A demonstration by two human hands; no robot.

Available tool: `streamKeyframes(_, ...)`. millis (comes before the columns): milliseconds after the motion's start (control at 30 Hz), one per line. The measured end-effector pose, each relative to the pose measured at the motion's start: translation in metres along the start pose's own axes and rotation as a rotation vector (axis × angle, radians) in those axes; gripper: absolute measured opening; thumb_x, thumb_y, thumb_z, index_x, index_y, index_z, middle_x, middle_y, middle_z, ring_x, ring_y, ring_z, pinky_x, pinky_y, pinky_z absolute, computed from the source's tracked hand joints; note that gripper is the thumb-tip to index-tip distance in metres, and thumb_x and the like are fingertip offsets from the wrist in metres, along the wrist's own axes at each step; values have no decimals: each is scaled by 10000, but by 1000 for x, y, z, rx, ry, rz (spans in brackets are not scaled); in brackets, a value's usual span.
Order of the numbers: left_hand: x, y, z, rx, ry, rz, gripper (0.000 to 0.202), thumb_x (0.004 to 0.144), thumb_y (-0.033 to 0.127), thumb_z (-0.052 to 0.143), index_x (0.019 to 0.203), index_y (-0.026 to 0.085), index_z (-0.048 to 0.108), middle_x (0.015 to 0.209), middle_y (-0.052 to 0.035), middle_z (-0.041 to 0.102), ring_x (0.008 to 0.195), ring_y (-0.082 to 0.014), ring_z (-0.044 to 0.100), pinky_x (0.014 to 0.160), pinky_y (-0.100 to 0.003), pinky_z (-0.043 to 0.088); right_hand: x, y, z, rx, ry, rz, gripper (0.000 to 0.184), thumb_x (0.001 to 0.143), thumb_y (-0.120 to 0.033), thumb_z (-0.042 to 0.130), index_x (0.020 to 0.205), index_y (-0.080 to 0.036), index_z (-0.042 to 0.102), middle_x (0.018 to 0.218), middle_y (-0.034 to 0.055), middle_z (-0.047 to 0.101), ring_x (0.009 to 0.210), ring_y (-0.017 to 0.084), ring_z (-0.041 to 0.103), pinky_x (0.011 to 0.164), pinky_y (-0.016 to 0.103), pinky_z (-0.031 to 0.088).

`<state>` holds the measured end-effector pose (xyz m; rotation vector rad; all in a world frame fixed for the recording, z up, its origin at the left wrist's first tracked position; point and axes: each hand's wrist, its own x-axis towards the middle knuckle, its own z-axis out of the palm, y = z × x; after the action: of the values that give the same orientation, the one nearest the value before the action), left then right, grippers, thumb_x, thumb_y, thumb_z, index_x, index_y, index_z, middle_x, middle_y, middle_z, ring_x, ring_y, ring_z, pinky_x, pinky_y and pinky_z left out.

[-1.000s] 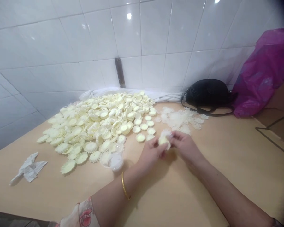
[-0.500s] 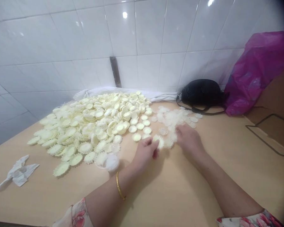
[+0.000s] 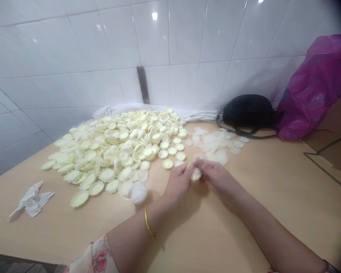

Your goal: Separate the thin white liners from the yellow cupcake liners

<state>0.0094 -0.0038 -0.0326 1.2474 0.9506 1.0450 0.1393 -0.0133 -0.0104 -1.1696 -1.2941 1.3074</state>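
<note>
Both hands meet over the front of the table, pinching one pale yellow scalloped disc [image 3: 196, 174] between them. My left hand [image 3: 178, 182] is closed on its left side, thumb toward the right. My right hand [image 3: 214, 175] is closed on the other side; whether it also holds a thin translucent disc is hidden by the fingers. Just beyond the hands lies a loose spread of thin translucent toothed discs [image 3: 216, 146]. To the left is a big heap of pale yellow scalloped discs [image 3: 110, 146], with several lying singly near my left hand.
A small clear tub with something white [image 3: 137, 192] stands left of my left wrist. Crumpled white tissue [image 3: 32, 199] lies at the left. Along the tiled wall are a white cloth [image 3: 193, 114], a black bag [image 3: 248, 110] and a magenta plastic bag [image 3: 309, 91]. A dark metal strip [image 3: 143, 85] leans there.
My right hand has come from the translucent discs toward me and left, meeting my left hand at the yellow disc. The view has shifted slightly.
</note>
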Motion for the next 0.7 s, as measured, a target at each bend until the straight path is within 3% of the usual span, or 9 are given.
streamKeyframes(133,-2,0,1,-5,48,-9,449,741,577,507,611,149,482,493,38,377,420,-41,243,415,-217,182,0,3,0,195,-84,63,314,672,-464,680,666,-161,601,584,-23,532,548,87,468,532,215,354)
streamKeyframes(300,-2,-2,-2,20,1,-34,534,762,636,409,547,149,447,469,16,401,410,-55,299,407,-223,196,-2,1,2,259,-109,97,272,655,-403,706,644,-166,573,596,-21,554,566,98,494,569,236,380)
streamKeyframes(433,-2,1,-1,-39,-7,-64,542,760,648,397,571,148,488,477,-2,457,412,-75,375,428,-231,265,-2,0,3,256,-10,30,253,639,-368,721,627,-170,563,567,-28,561,534,92,485,556,236,378)
streamKeyframes(533,-3,6,0,-138,-84,-78,453,769,574,472,658,142,547,563,-25,530,465,-89,450,488,-241,333,3,4,-1,310,72,31,260,640,-379,713,625,-175,552,516,-31,551,480,93,469,514,243,371)
streamKeyframes(700,-2,8,-1,-249,-153,-87,212,692,342,647,702,144,571,589,-21,555,523,-112,506,535,-251,369,10,13,-6,408,32,126,271,604,-366,719,687,-187,532,506,-11,565,461,143,513,506,304,412)
